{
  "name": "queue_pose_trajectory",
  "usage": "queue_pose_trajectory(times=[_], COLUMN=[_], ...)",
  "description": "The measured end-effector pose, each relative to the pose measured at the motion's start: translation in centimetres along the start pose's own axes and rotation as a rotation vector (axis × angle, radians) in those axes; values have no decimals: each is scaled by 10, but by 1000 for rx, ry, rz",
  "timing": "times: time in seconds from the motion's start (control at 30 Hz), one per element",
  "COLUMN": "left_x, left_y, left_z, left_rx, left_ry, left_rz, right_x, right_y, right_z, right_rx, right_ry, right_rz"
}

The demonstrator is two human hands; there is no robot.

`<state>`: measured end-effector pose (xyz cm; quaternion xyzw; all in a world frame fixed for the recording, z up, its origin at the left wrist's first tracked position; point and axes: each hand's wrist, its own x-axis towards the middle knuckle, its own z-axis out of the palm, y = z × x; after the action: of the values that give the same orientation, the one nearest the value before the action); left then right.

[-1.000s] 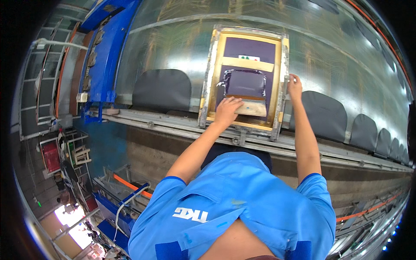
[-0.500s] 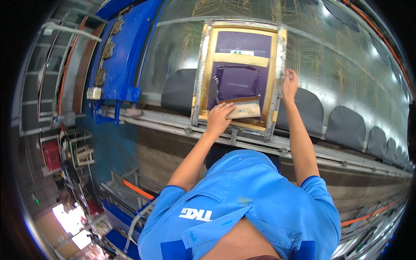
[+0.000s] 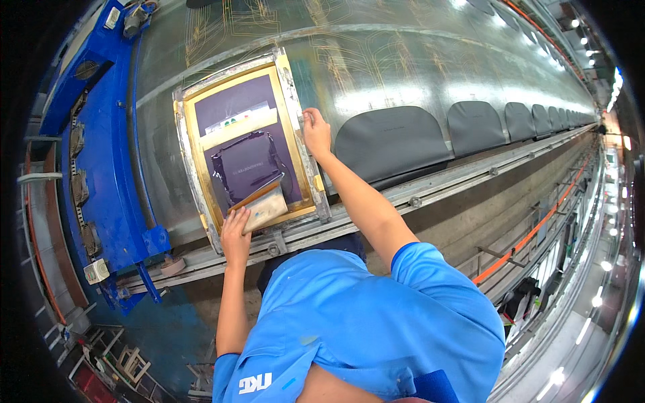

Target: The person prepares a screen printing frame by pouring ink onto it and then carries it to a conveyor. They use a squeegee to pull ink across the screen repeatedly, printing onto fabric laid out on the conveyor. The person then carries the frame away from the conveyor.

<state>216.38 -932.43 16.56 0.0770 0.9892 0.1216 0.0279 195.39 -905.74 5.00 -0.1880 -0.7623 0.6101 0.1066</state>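
Observation:
A screen-printing frame (image 3: 190,171) with a yellow-edged border and purple mesh lies on the long table. Dark wet ink (image 3: 222,164) rims a rectangle on its mesh. At the near end of the mesh, my left hand (image 3: 236,232) grips the left end of a squeegee (image 3: 267,209) with a pale, ink-stained handle and a brown blade edge. The squeegee lies tilted across the mesh. My right hand (image 3: 316,134) is beside the frame's right side, fingers curled in, with nothing visible in them; whether it touches the frame I cannot tell.
Dark grey rounded panels (image 3: 393,141) line the table's near edge to the right. A metal rail (image 3: 430,198) runs along that edge. Blue machinery (image 3: 111,168) stands at the left end. A small white box (image 3: 96,271) sits on its near corner.
My view has turned to the right, so the frame now appears farther left and tilted. The squeegee remains at the near end under my left hand; my right hand stays by the frame's right side.

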Motion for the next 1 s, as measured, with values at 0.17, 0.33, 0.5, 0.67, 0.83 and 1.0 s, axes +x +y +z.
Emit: queue_pose_trajectory(times=[0.17, 0.33, 0.5, 0.67, 0.83, 1.0], left_x=[-19, 38, 150, 176, 94, 93], left_y=[-18, -24, -33, -42, -53, -43], left_z=[8, 3, -42, -33, 15, -3], left_rx=[2, 29, -232, -100, -3, -91], left_ry=[-41, -26, -85, -68, -38, -166], left_rz=[73, 106, -19, -36, 88, -6], right_x=[7, 20, -7, -47, -119, -120], right_y=[9, 19, -83, -85, -43, -49], right_z=[10, -17, -21, 16, -11, -19], right_rx=[-115, -498, -647, -701, -627, -641], right_ry=[-4, -167, -486, -620, -620, -639], right_rz=[27, -162, -648, -704, -685, -649])
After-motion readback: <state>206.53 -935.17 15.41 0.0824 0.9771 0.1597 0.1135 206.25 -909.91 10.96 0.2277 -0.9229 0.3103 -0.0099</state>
